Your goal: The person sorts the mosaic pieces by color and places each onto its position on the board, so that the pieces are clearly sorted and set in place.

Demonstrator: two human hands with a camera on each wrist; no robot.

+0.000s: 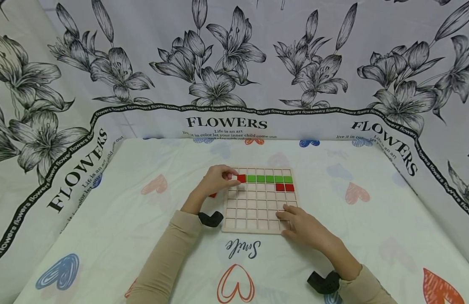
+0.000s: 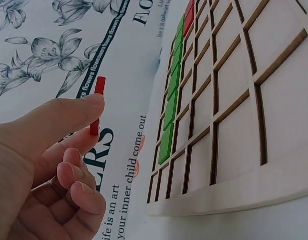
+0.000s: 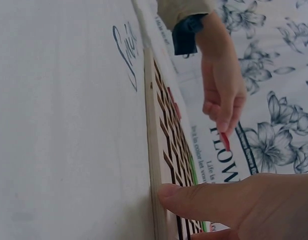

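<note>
My left hand (image 1: 216, 180) pinches a red square tile (image 1: 241, 178) between thumb and fingertips. In the left wrist view the tile (image 2: 100, 86) stands on edge, raised above the board. Below it lies a wooden grid board (image 1: 253, 215) with square compartments. A row of several green tiles (image 1: 260, 179) fills compartments near its far side, and two red tiles (image 1: 284, 187) sit in the row nearer me at the right. My right hand (image 1: 304, 226) rests at the board's near right corner, fingers on the grid, thumb (image 3: 193, 196) touching the frame.
More red tile (image 1: 213, 195) shows on the cloth left of the board, partly hidden by the left hand. A white cloth with printed hearts (image 1: 236, 283) covers the table. Behind hangs a flower-printed curtain (image 1: 132, 84). Black straps (image 1: 211, 219) are on both wrists.
</note>
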